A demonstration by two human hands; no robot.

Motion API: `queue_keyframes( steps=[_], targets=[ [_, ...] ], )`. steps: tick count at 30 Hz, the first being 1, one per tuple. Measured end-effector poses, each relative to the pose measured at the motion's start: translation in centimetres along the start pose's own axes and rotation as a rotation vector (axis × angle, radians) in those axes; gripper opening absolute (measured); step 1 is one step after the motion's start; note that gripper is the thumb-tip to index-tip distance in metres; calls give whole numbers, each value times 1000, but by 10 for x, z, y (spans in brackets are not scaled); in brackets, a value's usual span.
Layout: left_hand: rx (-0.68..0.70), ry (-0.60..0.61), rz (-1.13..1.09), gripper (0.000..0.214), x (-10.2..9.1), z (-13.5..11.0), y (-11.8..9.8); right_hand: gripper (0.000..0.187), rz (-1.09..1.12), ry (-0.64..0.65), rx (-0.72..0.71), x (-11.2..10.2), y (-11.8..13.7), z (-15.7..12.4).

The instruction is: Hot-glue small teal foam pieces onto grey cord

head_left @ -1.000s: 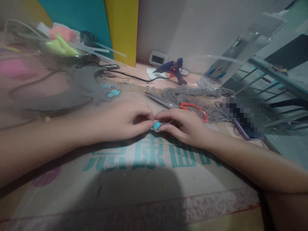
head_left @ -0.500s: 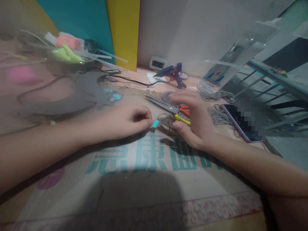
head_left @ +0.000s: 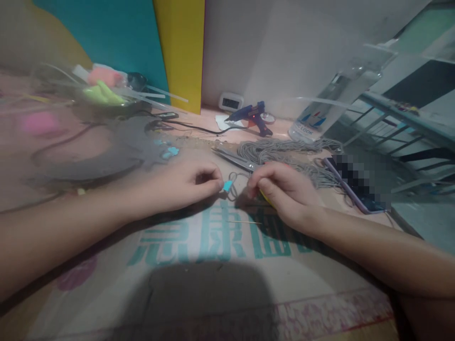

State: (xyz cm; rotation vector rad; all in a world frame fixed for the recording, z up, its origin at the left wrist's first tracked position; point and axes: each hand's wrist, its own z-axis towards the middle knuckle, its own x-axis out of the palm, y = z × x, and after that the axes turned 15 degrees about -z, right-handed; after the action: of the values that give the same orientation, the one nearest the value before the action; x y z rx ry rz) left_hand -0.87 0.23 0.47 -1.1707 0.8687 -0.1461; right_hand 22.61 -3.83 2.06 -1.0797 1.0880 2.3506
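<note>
A: Which colours are seen on the mat (head_left: pixel 117 279)?
B: Beige is seen, printed with teal characters and edged with a pink pattern.
A: And the piece (head_left: pixel 228 185)?
B: Turquoise is shown. The cord (head_left: pixel 284 152) is coloured grey, the glue gun (head_left: pixel 249 113) blue.
A: Behind?
B: A teal panel (head_left: pixel 106 38) and a yellow panel (head_left: pixel 179 47) are seen.

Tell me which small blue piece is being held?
The blue piece pinched by the left hand; the other blue pieces lie loose on the grey sheet.

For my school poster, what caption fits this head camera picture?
Left hand pinches a small blue piece while right hand covers a yellow handle, beside scissors and grey cord.
</note>
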Motion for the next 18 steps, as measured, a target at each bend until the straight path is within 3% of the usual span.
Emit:
queue_keyframes(
  steps=[3,7,12,18],
  targets=[
    [5,-11,-2,22,0,1,0,25,125,51,39,7,-4,2],
    [27,3,14,24,-1,2,0,8,120,-30,49,13,-10,2],
    [-22,2,2,25,-1,2,-1,24,50,-179,-83,17,-15,3],
    [-43,6,-21,23,-1,0,-3,31,31,-166,-108,17,-15,4]
  ],
)
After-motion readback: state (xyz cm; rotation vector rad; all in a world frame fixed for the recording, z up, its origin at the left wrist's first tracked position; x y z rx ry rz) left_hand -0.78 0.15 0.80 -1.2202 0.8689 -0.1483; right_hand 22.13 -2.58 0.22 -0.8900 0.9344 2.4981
